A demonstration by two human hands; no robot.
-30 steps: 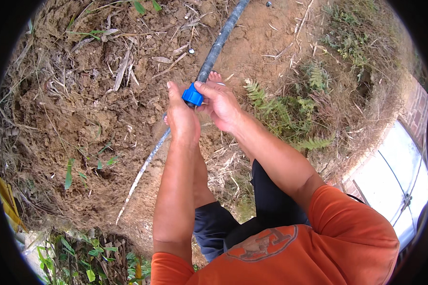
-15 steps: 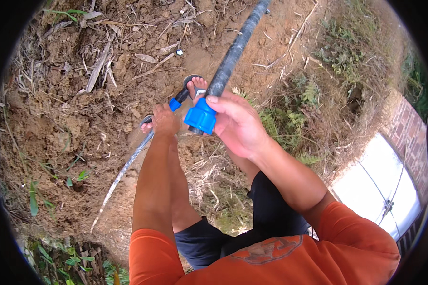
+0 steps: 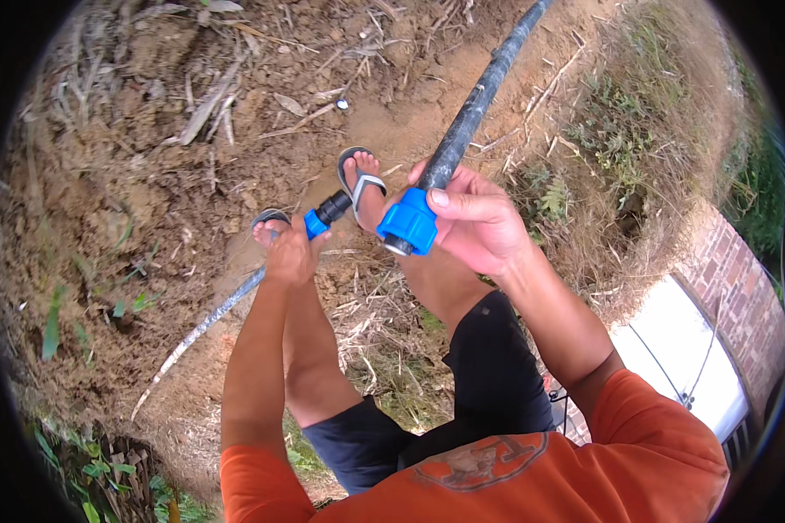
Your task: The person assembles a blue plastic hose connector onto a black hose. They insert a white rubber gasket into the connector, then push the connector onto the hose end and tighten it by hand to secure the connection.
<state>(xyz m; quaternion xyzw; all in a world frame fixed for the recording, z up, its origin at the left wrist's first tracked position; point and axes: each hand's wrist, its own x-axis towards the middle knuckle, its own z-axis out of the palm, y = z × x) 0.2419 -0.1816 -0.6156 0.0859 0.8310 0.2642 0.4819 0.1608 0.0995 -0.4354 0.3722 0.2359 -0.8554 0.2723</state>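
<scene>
My right hand [image 3: 484, 225] is closed around the lower end of a thick black pipe [image 3: 469, 126], with the thumb by a ribbed blue compression nut [image 3: 412, 221] on it. The pipe's cut end pokes a little out of the nut, facing down and left. Lower and to the left, my left hand [image 3: 290, 258] grips a thinner, mud-streaked pipe [image 3: 202, 328] just behind a second blue nut [image 3: 316, 224]. A black pipe coupling [image 3: 334, 206] extends from that nut toward the upper right. The coupling and the thick pipe's end are apart.
My sandalled feet [image 3: 358, 166] stand on a brown dirt slope with dry leaves and twigs. Dry grass and ferns [image 3: 554, 196] grow on the right. Beyond them are a white panel [image 3: 685, 344] and a brick surface [image 3: 724, 266]. Green plants [image 3: 92, 475] show at lower left.
My right hand and the thick pipe's end have shifted right in the view. The pipe's cut end now shows more below its nut, and more of the coupling at my left hand is visible.
</scene>
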